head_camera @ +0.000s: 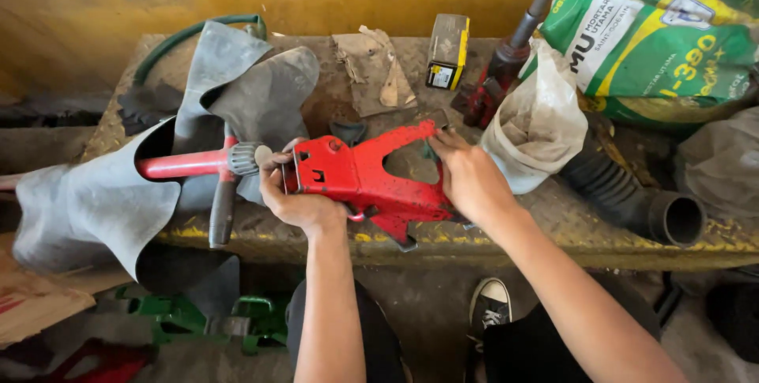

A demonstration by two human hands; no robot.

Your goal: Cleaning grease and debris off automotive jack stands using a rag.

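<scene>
Head view: both hands grip one red metal frame at the bench's near edge, left hand clasping its left end, right hand its right side. Grey rubber sheets lie left; one small box, one white bag and one black hose lie far and right.

Green sack, small box, black hose.

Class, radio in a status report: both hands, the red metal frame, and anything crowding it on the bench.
Left hand grips red metal frame at its boxed end. Right hand clamps the far side. Grey rubber sheet and white bag crowd either side.
</scene>
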